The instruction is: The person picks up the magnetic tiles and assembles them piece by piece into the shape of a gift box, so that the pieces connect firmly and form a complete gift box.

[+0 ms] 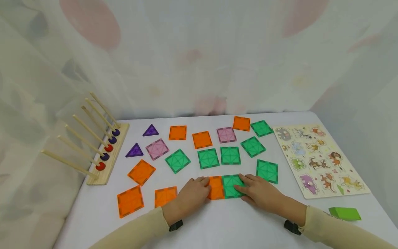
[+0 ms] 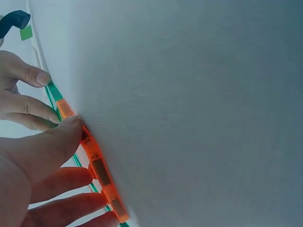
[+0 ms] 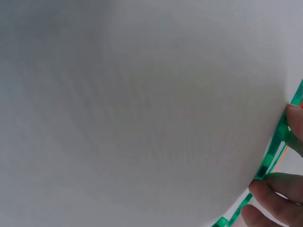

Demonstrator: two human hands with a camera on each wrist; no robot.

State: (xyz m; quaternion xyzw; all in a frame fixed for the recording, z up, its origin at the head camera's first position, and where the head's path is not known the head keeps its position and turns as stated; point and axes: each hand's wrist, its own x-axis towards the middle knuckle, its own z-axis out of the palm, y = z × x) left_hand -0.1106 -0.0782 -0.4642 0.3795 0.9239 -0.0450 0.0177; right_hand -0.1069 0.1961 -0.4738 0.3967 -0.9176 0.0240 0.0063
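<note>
An orange square magnetic tile (image 1: 216, 187) and a green square magnetic tile (image 1: 231, 186) lie edge to edge on the white table. My left hand (image 1: 192, 194) grips the orange tile, covering its left part; in the left wrist view the thumb (image 2: 57, 142) sits at the near edge and the other fingers spread over it. At the green tile's right side, my right hand (image 1: 264, 194) holds it between thumb and fingers. Seen from the right wrist, fingertips (image 3: 265, 191) touch the green edge (image 3: 271, 153). Another orange tile (image 1: 166, 196) lies beside my left wrist.
Several green tiles (image 1: 230, 155), orange tiles (image 1: 202, 139), pink tiles (image 1: 226, 135) and purple triangles (image 1: 135, 150) lie around. A wooden peg stand (image 1: 107, 173) with red and dark beads is at left. An animal puzzle board (image 1: 323, 160) and a green block (image 1: 345, 213) are at right.
</note>
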